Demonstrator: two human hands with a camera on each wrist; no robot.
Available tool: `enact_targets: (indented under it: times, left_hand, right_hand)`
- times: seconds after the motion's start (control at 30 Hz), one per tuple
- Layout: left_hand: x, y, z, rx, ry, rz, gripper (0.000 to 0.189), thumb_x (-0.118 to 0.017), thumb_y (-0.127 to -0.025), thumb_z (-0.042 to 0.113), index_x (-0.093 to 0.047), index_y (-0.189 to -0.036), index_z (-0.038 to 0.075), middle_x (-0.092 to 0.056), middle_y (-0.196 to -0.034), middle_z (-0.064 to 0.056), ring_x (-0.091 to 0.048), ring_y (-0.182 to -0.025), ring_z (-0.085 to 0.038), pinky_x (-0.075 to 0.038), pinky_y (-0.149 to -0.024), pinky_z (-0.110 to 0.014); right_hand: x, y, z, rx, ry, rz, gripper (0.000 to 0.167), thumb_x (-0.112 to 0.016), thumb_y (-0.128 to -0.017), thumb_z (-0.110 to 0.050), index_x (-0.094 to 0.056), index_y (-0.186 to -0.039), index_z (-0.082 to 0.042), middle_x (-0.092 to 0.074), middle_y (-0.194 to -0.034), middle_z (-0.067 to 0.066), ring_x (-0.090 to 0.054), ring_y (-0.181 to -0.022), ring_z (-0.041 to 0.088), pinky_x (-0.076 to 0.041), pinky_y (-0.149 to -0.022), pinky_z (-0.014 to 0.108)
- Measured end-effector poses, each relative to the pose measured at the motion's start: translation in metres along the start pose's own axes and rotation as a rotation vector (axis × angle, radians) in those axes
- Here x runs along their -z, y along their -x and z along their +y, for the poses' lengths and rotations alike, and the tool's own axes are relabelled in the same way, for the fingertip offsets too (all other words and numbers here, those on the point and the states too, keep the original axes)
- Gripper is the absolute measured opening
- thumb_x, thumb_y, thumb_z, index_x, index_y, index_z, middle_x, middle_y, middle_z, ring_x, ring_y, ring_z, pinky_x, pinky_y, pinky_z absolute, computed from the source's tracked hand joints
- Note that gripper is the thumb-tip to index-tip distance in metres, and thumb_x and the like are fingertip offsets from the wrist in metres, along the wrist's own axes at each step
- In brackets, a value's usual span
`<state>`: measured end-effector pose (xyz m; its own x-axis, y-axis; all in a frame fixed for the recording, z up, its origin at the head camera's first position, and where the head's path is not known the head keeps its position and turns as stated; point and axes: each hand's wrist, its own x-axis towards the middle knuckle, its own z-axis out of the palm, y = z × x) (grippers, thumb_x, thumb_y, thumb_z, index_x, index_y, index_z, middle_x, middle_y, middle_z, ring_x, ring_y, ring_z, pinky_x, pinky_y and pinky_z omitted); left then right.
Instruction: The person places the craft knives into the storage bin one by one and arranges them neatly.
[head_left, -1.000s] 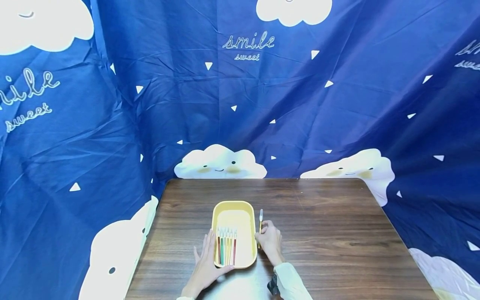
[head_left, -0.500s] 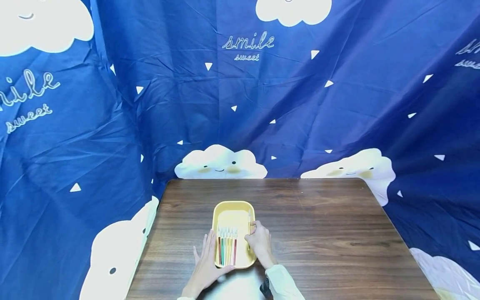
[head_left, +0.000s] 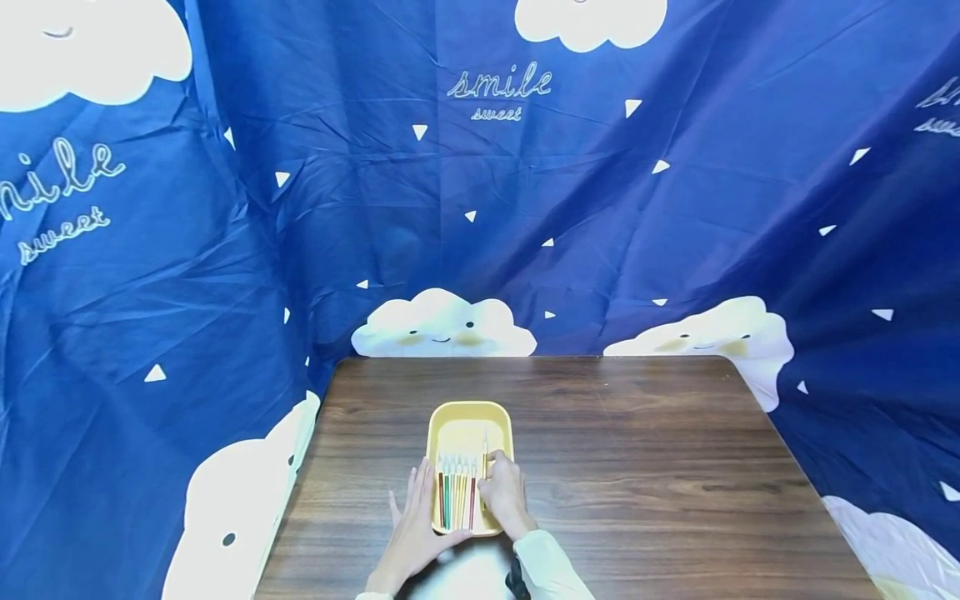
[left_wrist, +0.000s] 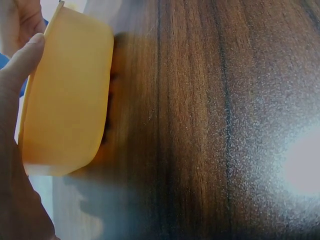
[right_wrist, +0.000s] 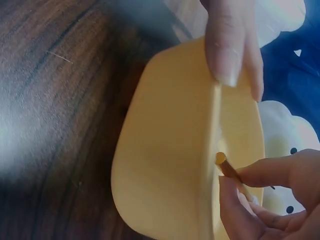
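A pale yellow rectangular tub (head_left: 471, 406) rests on the table. Inside it, at the near left, several thin paintbrushes (head_left: 447, 502) with red, green and gold handles lie side by side, whitish tips pointing away. My left hand (head_left: 412, 533) lies around the tub's near left corner, fingers straight along the left wall and thumb at the near rim. Over the tub's right half, my right hand (head_left: 506, 497) pinches a gold paintbrush (right_wrist: 231, 171) between thumb and fingers, its pale tip pointing to the far side. The lower handle is partly hidden by that hand in the head view.
The wooden table (head_left: 637, 467) extends to the right and behind the tub. A blue cloth (head_left: 480, 183) printed with clouds and triangles hangs behind and at both sides. A bright glare spot shows on the table's near part.
My right hand has moved left with the gold paintbrush, from beside the tub's right wall, over the rim, to above its inside near the other brushes. My left hand has stayed at the tub.
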<state>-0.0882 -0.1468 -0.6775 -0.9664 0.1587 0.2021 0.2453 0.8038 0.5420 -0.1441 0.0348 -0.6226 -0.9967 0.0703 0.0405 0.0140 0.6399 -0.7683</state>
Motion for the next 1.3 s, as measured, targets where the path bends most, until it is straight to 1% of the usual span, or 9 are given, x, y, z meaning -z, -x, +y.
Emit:
enact_targets:
  times: [0.1,0.17,0.27,0.37,0.53,0.7,0.87,1.03,1.3]
  left_hand:
    - [-0.001,0.0,0.001,-0.019,0.015,0.015,0.126,-0.087,-0.076,0.059,-0.023,-0.165,-0.004,-0.021,-0.172,-0.023,-0.026,-0.151,-0.057,-0.01,-0.108,-0.09]
    - [-0.001,0.0,0.001,-0.027,0.018,0.023,0.126,-0.088,-0.076,0.058,-0.023,-0.165,-0.004,-0.022,-0.172,-0.024,-0.027,-0.15,-0.058,-0.011,-0.107,-0.09]
    - [-0.001,0.0,0.001,-0.031,0.031,0.031,0.126,-0.088,-0.076,0.057,-0.022,-0.165,-0.004,-0.021,-0.172,-0.024,-0.028,-0.149,-0.059,-0.01,-0.107,-0.09]
    - [-0.001,0.001,0.0,-0.036,0.042,0.04,0.125,-0.087,-0.077,0.058,-0.023,-0.165,-0.004,-0.021,-0.172,-0.024,-0.027,-0.149,-0.059,-0.01,-0.107,-0.09]
    - [0.0,0.002,-0.002,-0.022,0.033,0.035,0.127,-0.081,-0.078,0.07,-0.025,-0.165,-0.003,-0.022,-0.173,-0.022,-0.026,-0.152,-0.056,-0.011,-0.108,-0.089]
    - [-0.001,0.001,-0.004,0.012,0.018,-0.016,0.131,-0.076,-0.078,0.078,-0.021,-0.166,-0.002,-0.017,-0.174,-0.02,-0.022,-0.155,-0.053,-0.008,-0.111,-0.087]
    - [-0.001,-0.001,-0.003,-0.005,0.033,-0.009,0.13,-0.078,-0.078,0.074,-0.021,-0.166,-0.003,-0.018,-0.174,-0.022,-0.023,-0.153,-0.055,-0.009,-0.11,-0.088]
    - [-0.001,-0.002,-0.002,-0.006,0.047,0.0,0.129,-0.083,-0.077,0.066,-0.02,-0.166,-0.003,-0.018,-0.174,-0.021,-0.023,-0.153,-0.055,-0.008,-0.11,-0.088]
    - [-0.001,-0.001,-0.002,0.006,0.045,-0.021,0.129,-0.082,-0.078,0.066,-0.018,-0.167,-0.002,-0.016,-0.174,-0.021,-0.02,-0.155,-0.053,-0.006,-0.111,-0.087]
  right_hand:
    - [-0.004,0.002,0.001,0.011,0.023,-0.004,0.042,-0.078,-0.073,0.013,-0.068,-0.114,0.008,-0.059,-0.072,0.002,-0.057,-0.066,0.019,-0.054,-0.06,0.037]
    - [-0.008,0.002,0.002,0.006,0.04,-0.014,0.042,-0.077,-0.073,0.015,-0.067,-0.113,0.009,-0.059,-0.072,0.004,-0.059,-0.067,0.022,-0.056,-0.063,0.039]
    - [-0.012,0.004,0.003,-0.004,0.067,-0.025,0.04,-0.076,-0.073,0.017,-0.066,-0.11,0.009,-0.066,-0.08,0.013,-0.067,-0.075,0.031,-0.061,-0.071,0.045]
    - [-0.015,0.007,0.002,-0.014,0.079,-0.04,0.036,-0.075,-0.071,0.018,-0.063,-0.103,0.007,-0.068,-0.086,0.019,-0.069,-0.08,0.038,-0.061,-0.073,0.049]
    - [-0.022,0.012,0.002,-0.005,0.071,-0.057,0.034,-0.075,-0.07,0.02,-0.058,-0.095,0.004,-0.064,-0.079,0.019,-0.066,-0.073,0.034,-0.059,-0.065,0.048]
    - [-0.029,0.016,0.006,-0.004,0.097,-0.059,0.035,-0.074,-0.069,0.019,-0.058,-0.099,0.009,-0.065,-0.08,0.021,-0.066,-0.073,0.035,-0.059,-0.065,0.049]
    - [-0.031,0.017,0.009,-0.005,0.101,-0.033,0.035,-0.078,-0.069,0.018,-0.058,-0.096,0.007,-0.063,-0.078,0.017,-0.064,-0.07,0.033,-0.058,-0.063,0.048]
    - [-0.031,0.016,0.01,0.009,0.092,-0.017,0.037,-0.081,-0.07,0.019,-0.054,-0.089,0.001,-0.062,-0.076,0.017,-0.065,-0.069,0.035,-0.057,-0.062,0.049]
    - [-0.03,0.02,0.011,0.032,0.097,-0.011,0.035,-0.08,-0.072,0.017,-0.058,-0.094,0.002,-0.062,-0.076,0.017,-0.065,-0.068,0.036,-0.056,-0.061,0.048]
